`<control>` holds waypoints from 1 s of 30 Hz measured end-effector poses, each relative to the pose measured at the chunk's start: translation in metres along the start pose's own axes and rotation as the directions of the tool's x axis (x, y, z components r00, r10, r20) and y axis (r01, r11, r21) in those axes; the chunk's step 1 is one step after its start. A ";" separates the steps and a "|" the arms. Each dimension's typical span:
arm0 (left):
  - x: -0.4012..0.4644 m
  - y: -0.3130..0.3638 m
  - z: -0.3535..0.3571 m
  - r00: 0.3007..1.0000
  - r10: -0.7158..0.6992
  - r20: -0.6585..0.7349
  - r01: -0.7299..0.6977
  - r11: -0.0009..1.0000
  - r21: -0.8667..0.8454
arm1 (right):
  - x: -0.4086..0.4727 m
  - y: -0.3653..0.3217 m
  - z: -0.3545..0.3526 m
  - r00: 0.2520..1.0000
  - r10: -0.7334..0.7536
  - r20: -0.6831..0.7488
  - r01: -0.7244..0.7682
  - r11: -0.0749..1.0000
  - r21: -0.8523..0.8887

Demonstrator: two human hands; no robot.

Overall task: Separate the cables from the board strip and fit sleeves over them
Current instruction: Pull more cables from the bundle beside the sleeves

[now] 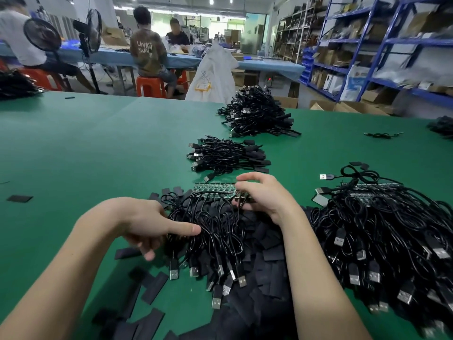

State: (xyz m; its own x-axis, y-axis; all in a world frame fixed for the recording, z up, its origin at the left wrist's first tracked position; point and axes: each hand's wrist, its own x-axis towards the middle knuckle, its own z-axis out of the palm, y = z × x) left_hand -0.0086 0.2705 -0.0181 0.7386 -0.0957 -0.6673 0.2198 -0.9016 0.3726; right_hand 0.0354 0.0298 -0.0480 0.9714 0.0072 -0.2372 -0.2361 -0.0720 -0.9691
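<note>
A green board strip (pixel 215 190) lies across the green table (pixel 98 143) in front of me, with several black USB cables (pixel 215 231) trailing from it toward me. My right hand (pixel 262 195) grips the strip's right end, fingers curled over it. My left hand (pixel 147 224) hovers at the left side of the cable bundle, thumb stretched toward the cables and fingers loosely curled, holding nothing. Flat black sleeves (pixel 264 249) lie heaped under and around the cables.
Two piles of sleeved cables sit further back: a near pile (pixel 228 155) and a far pile (pixel 257 114). A large heap of cables on strips (pixel 382 231) lies at my right. Loose sleeves (pixel 147 290) scatter at the near left. People sit at a blue bench behind.
</note>
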 end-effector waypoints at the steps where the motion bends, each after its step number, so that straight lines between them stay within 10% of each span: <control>1: 0.001 0.000 0.000 1.000 -0.005 -0.018 0.005 1.000 0.012 | -0.001 0.000 -0.001 1.000 0.004 0.001 -0.004 1.000 0.009; 10: 0.006 0.007 -0.009 0.906 0.101 -0.411 -0.087 0.995 0.052 | 0.001 0.001 -0.011 0.999 0.042 -0.014 -0.041 0.998 0.057; 15: 0.038 0.045 0.000 0.457 0.362 -0.812 -0.529 0.845 0.079 | -0.003 0.006 -0.017 0.997 0.070 0.041 -0.077 0.975 0.209; 17: 0.051 0.063 0.007 0.380 0.420 -0.824 -0.593 0.795 0.131 | -0.006 0.006 -0.017 0.998 0.052 0.034 -0.059 0.965 0.256; 30: 0.079 0.093 0.029 0.334 0.378 -0.863 -0.545 0.825 0.151 | -0.013 0.007 -0.005 0.999 -0.023 0.047 0.004 0.925 0.379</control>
State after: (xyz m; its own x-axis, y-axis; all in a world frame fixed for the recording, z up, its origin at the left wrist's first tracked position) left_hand 0.0514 0.1668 -0.0549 0.8800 -0.0088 0.4748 -0.3172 -0.7550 0.5738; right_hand 0.0214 0.0242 -0.0512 0.9744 0.0561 -0.2176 -0.2242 0.3116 -0.9234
